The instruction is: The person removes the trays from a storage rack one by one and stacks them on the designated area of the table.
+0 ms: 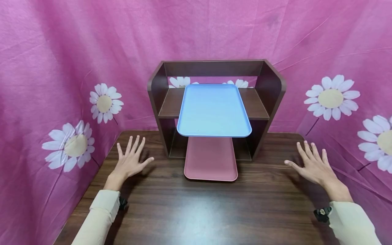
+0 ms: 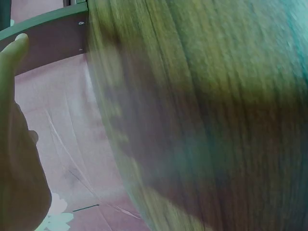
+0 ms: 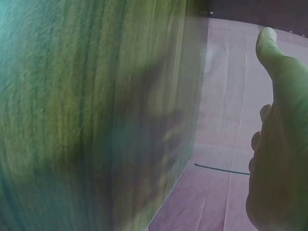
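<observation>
My left hand [image 1: 130, 162] hovers over the left side of the table, fingers spread and straight, holding nothing. On the right side my right hand [image 1: 315, 166] is held the same way, also with nothing in it. Between them, a blue tray [image 1: 214, 110] rests on the upper shelf and sticks out toward me. Below it a pink tray [image 1: 211, 160] lies in the lower level, its front part reaching out over the table. Its rear end is hidden under the blue tray. Both hands are apart from the trays.
A dark brown two-level shelf [image 1: 277, 85] stands at the back of the wooden table [image 1: 202, 211]. Behind and beside it hangs a pink cloth [image 1: 214, 30] with white daisies. Each wrist wears a dark strapped device, near a pale sleeve [image 1: 101, 211].
</observation>
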Available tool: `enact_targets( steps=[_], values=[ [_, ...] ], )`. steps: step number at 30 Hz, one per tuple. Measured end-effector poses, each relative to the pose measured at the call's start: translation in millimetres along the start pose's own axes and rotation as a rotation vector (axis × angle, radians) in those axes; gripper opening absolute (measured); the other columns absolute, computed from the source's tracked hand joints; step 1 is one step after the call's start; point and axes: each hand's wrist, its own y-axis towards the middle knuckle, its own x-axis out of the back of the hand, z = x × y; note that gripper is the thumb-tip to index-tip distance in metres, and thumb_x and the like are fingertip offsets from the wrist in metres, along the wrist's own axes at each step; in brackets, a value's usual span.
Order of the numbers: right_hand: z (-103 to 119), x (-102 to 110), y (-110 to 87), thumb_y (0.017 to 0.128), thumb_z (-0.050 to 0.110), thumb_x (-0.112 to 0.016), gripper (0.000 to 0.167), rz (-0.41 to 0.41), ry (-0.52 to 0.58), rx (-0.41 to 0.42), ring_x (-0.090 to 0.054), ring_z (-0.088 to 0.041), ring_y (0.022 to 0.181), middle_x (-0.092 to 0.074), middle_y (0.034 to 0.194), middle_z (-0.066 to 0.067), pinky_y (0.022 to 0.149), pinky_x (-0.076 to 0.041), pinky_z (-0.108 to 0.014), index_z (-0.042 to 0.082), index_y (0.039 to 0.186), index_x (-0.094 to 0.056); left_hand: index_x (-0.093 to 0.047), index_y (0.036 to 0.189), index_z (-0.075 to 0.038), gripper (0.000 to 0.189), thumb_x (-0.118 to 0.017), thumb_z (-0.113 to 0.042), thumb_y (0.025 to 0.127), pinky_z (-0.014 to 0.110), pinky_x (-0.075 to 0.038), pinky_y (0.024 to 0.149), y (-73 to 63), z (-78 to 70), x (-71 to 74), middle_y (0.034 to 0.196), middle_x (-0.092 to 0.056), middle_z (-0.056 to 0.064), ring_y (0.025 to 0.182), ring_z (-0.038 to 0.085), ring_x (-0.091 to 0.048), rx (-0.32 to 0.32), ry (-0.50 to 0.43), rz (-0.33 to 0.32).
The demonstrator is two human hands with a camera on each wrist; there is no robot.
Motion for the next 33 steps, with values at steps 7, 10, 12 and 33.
enact_targets(
  steps=[7, 10, 12, 33],
  values=[
    [10, 6, 5.8, 0.105, 0.061, -0.054, 0.102, 0.014, 0.003, 0.005, 0.01, -0.055, 0.16, 0.002, 0.172, -0.037, 0.124, 0.024, -0.07, 0.005, 0.169, 0.002, -0.002, 0.173, -0.021, 0.101, -0.053, -0.071, 0.101, 0.076, 0.024, 0.12, -2.8, -3.5, 2.8, 0.181, 0.003, 0.012, 0.166, 0.037, 0.014, 0.007, 0.005, 0.017],
    [13, 7, 7.6, 0.105, 0.061, -0.054, 0.102, 0.019, 0.01, 0.009, 0.009, -0.055, 0.161, 0.003, 0.172, -0.037, 0.124, 0.023, -0.07, 0.005, 0.169, 0.002, -0.002, 0.173, -0.022, 0.1, -0.053, -0.07, 0.101, 0.078, 0.022, 0.12, -4.5, -5.0, 3.0, 0.181, 0.002, 0.012, 0.166, 0.037, 0.014, 0.005, 0.007, 0.021],
    [16, 9, 9.5, 0.105, 0.06, -0.055, 0.103, 0.02, 0.023, 0.015, 0.007, -0.055, 0.161, 0.001, 0.171, -0.038, 0.125, 0.022, -0.07, 0.003, 0.169, 0.001, -0.003, 0.173, -0.022, 0.1, -0.054, -0.069, 0.101, 0.078, 0.021, 0.12, -4.9, -5.7, 3.1, 0.181, 0.0, 0.013, 0.166, 0.037, 0.013, 0.002, 0.003, 0.01],
    [90, 88, 44.7, 0.108, 0.043, -0.061, 0.061, -0.162, 0.374, 0.013, -0.06, -0.034, 0.135, -0.062, 0.147, -0.027, 0.109, -0.047, -0.041, 0.004, 0.153, -0.053, -0.071, 0.132, -0.003, 0.036, -0.066, -0.026, 0.105, 0.061, -0.057, 0.099, -19.0, -75.5, 8.9, 0.129, -0.075, 0.018, 0.117, 0.041, -0.072, -0.014, -0.273, -0.198]
  ],
)
